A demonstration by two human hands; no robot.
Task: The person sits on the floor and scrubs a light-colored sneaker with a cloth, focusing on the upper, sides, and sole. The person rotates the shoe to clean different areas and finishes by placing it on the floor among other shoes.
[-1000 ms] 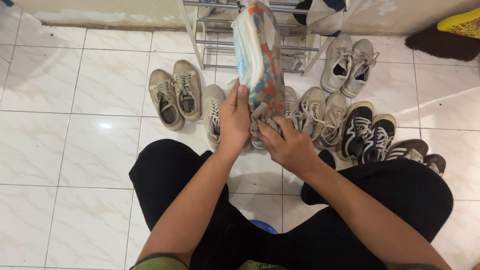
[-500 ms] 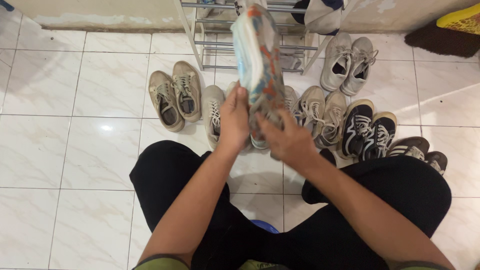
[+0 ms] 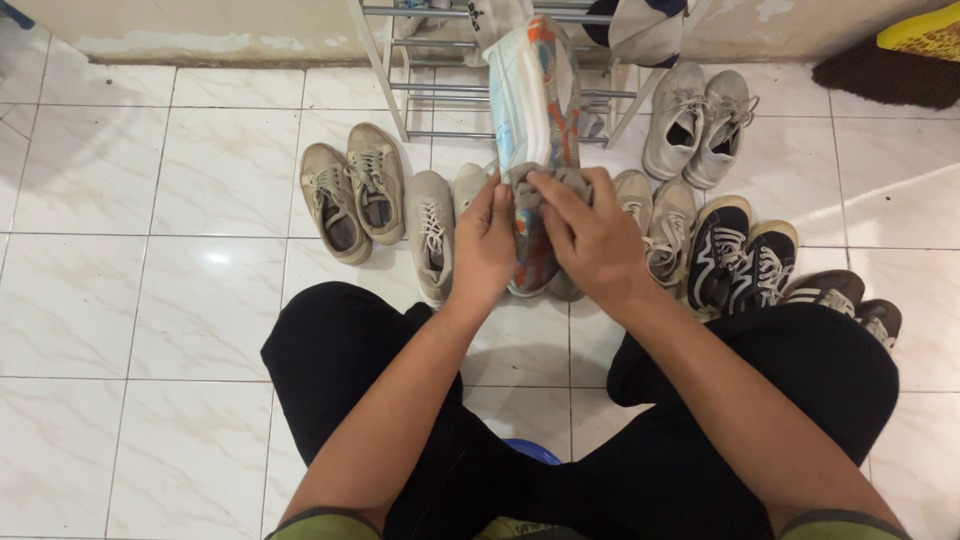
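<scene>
Left hand (image 3: 487,245) and right hand (image 3: 590,240) both grip a colourful sneaker (image 3: 540,110), sole up; grey sneakers (image 3: 352,195) lie just beside.

light: bright, even, likely overhead | glare: spot on tile (image 3: 217,258) | shadows: soft, under shoes (image 3: 352,195) | focus: sharp, slight edge distortion

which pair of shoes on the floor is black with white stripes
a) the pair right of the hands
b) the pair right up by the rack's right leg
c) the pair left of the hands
a: the black striped pair sits on the tiles just right of the right hand, while the tan pair to the left and the grey pair by the metal rack are light-coloured.
</scene>
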